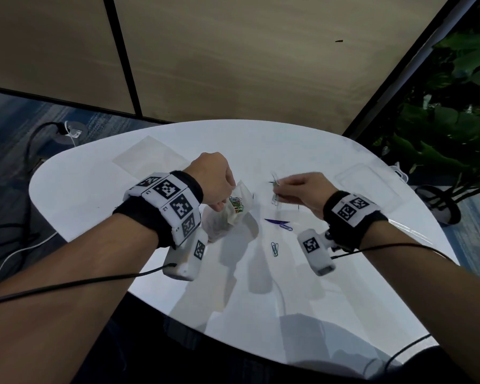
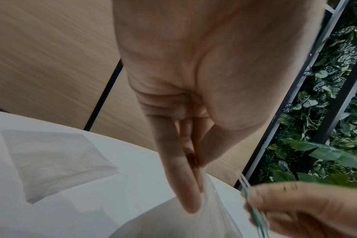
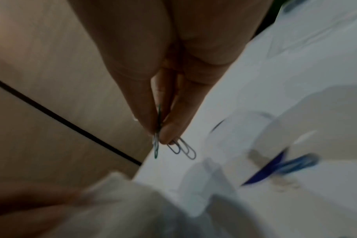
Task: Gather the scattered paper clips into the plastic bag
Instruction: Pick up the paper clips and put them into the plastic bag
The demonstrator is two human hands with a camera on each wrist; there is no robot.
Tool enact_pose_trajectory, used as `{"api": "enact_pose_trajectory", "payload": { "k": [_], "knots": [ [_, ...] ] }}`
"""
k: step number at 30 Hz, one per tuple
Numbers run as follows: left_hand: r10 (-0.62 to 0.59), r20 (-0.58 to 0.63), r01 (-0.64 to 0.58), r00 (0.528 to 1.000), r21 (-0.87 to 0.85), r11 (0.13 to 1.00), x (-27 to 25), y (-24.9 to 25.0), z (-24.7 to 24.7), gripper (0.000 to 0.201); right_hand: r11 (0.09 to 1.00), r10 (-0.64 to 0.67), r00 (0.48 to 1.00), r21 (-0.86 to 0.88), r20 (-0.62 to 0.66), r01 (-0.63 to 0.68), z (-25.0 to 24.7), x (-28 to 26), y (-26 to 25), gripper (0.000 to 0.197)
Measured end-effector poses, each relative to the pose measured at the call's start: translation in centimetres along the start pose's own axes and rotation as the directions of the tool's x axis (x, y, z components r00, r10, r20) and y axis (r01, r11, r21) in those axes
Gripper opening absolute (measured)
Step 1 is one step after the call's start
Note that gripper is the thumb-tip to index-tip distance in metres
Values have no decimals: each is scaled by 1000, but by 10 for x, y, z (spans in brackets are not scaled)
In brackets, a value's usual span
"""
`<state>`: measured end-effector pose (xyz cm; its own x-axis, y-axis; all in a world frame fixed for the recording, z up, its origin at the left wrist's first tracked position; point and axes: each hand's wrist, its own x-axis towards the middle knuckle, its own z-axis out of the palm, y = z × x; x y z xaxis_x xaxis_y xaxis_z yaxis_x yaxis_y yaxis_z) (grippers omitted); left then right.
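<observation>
Paper clips: a few pinched in the right hand (image 1: 302,189), raised above the bench (image 1: 330,300); green and pale ones hang from the fingertips (image 3: 169,133).
Clips held, detail: the held clips (image 3: 181,148) dangle loosely below the pinch; the exact count cannot be told.
Plastic bag: the bag (image 1: 233,214) hangs from the left hand (image 1: 214,181), lifted off the bench, with a bundle of coloured clips (image 1: 236,205) already inside.
Left fingers: thumb and fingers (image 2: 179,185) pinch the bag's top edge, holding one side of the mouth up.
Clips left on bench: a blue pair (image 1: 285,226) beside a dark blue scrap, and a blue-green pair (image 1: 274,248) nearer the body.
Step in hand: carrying the pinched clips to the bag mouth, by my reading.
Doing it well: bring the fingertips right over the opening before letting go; only one side is held, so the mouth may sag shut. Dangling clips could snag the rim.
Edges: the bench's rounded rim lies well apart from both hands; remaining clips sit well inside it.
Open room: bare surface between hands and body; a flat clear bag (image 1: 150,156) lies at the far left, out of the path.
</observation>
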<state>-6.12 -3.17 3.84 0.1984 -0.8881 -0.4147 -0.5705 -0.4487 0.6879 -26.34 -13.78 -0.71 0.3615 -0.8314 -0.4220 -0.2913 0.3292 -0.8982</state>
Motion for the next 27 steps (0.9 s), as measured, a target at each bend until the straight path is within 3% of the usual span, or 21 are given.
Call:
{"api": "enact_pose_trajectory", "payload": {
  "k": [2,4,6,9,16,20,21,22,25,27],
  "knots": [
    [-5,-7,5,1000,-13,1000,2,0,2,20,998,-61,995,36,81,59,22,-12,-17,7],
    [-11,-9,10,1000,-26,1000,3,2,6,21,995,-92,988,-34,123,97,40,-19,-21,8],
    [-17,-6,17,1000,-28,999,4,2,10,24,964,-141,981,-209,133,167,53,-22,-17,8],
    [-35,-22,35,999,-21,999,7,1,13,22,843,-247,961,-462,124,276,61,-23,-17,4],
    [-32,-63,30,997,-27,999,11,-2,9,25,721,-243,944,-609,223,330,52,-27,-20,9],
    [-20,-72,17,997,-37,999,11,-5,7,22,821,-257,965,-513,62,251,33,-19,-16,15],
    [-19,-72,16,997,-35,999,11,-5,7,21,790,-246,969,-578,7,204,24,-13,-10,18],
    [-19,-71,17,997,-31,999,11,-6,5,21,693,-218,976,-706,-15,145,15,-8,-2,21],
    [-26,-76,23,997,-37,999,8,-9,0,18,294,-33,999,-954,43,51,0,-12,37,35],
    [-32,-83,29,996,-38,999,6,-12,-4,18,216,55,992,-972,110,96,-2,-22,68,31]
  ]
}}
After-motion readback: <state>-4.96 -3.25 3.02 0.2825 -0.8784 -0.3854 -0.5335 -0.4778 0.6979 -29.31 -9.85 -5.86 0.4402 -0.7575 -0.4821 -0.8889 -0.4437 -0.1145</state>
